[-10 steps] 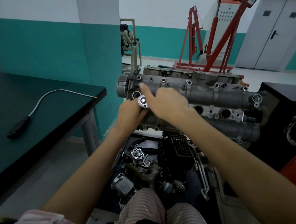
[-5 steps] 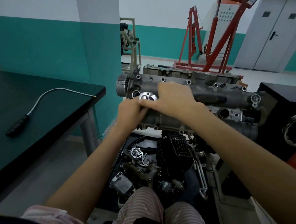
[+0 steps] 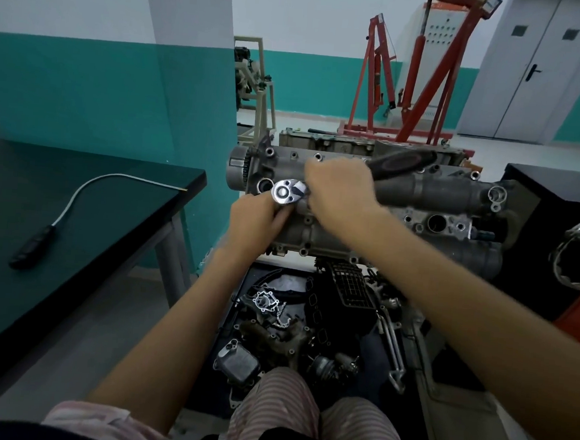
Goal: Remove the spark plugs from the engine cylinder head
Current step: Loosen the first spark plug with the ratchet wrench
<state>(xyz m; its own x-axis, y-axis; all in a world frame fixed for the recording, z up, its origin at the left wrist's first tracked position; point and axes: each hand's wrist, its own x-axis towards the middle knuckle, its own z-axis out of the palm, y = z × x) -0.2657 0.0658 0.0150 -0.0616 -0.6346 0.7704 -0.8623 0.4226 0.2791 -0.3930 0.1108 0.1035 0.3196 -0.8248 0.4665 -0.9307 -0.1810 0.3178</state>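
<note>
Two hands on ratchet (image 3: 287, 192), right hand (image 3: 340, 189) gripping handle, left hand (image 3: 259, 217) steadying head

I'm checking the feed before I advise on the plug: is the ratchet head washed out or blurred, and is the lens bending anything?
Head view: the ratchet head glares bright under even, dim room light; the black handle and right hand are motion-smeared; the left hand is sharper; wide-angle distortion bows the doors and table edge.

- A dark green table (image 3: 118, 207) stands at the left; on it lies a flexible pick-up tool (image 3: 59, 217), black handle near, thin metal shaft arching toward the far edge
- A black tray (image 3: 238, 295) below the engine holds loose engine parts (image 3: 274, 325)
</note>
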